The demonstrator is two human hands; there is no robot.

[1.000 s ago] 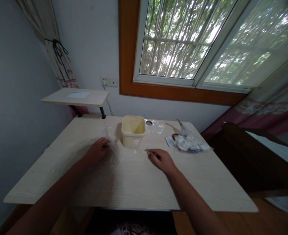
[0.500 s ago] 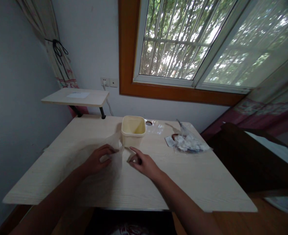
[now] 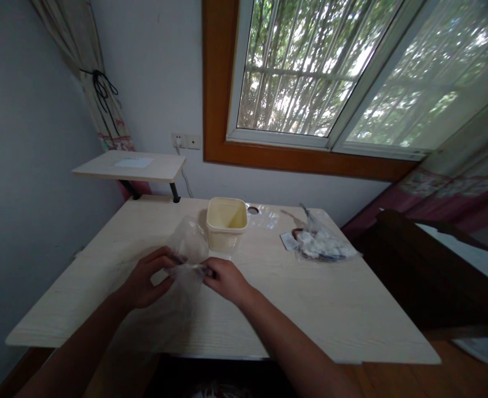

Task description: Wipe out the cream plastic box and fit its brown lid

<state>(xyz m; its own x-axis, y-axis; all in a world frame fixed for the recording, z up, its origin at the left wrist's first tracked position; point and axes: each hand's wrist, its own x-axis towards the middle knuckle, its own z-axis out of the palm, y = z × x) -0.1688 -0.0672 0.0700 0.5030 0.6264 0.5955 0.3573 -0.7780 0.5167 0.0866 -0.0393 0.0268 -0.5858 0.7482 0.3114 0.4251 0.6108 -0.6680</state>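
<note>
A thin clear plastic bag (image 3: 188, 282) hangs bunched between my hands over the near middle of the table. My left hand (image 3: 148, 276) grips its left part, thumb and fingers curved around the film. On the other side, my right hand (image 3: 225, 279) pinches the bag's gathered edge. Just beyond the hands stands an upright, square, pale yellow plastic bin (image 3: 226, 226), its open top showing an inside with nothing visible in it. Part of the bag rises beside the bin's left side; whether they touch I cannot tell.
A clear bag with white and dark contents (image 3: 322, 246) lies at the table's right, beside a small white card (image 3: 287, 241). A raised shelf (image 3: 165, 168) holding a paper (image 3: 134, 162) stands at the back left. The pale table (image 3: 310, 315) has a round hole behind.
My right hand has moved left and now pinches the bag; before, it was apart from it. My left hand has shifted slightly left, and the bag is now gathered between both hands.
</note>
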